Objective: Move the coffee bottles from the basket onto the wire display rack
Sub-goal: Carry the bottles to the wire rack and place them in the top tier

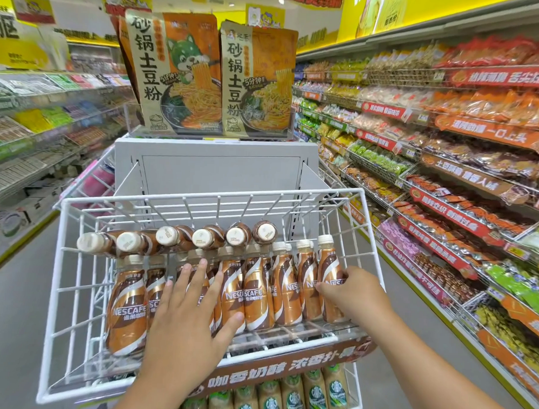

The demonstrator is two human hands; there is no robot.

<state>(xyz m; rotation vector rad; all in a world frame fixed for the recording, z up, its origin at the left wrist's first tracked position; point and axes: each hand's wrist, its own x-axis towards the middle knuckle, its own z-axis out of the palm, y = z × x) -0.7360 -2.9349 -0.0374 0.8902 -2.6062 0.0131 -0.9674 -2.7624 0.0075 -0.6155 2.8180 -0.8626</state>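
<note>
Two bare forearms are being extended from the bottom edge toward the white wire display rack. Straight, spread fingers of the left hand are being laid flat over the fronts of the upright coffee bottles in the middle of the front row; nothing is being gripped by them. At the right end of that row, the outermost bottle is being held by the right hand, with the fingers curled round its right side and the thumb pressed against its label. More upright bottles are being shown to the left of the left fingers, one of them just beside the thumb. Beyond both sets of fingertips, a row of lying bottles is being shown with pale caps facing the camera. Below the wrists, green-labelled bottles are being kept on a lower tier, under a brown banner. Above the rack, noodle packets are being displayed
</note>
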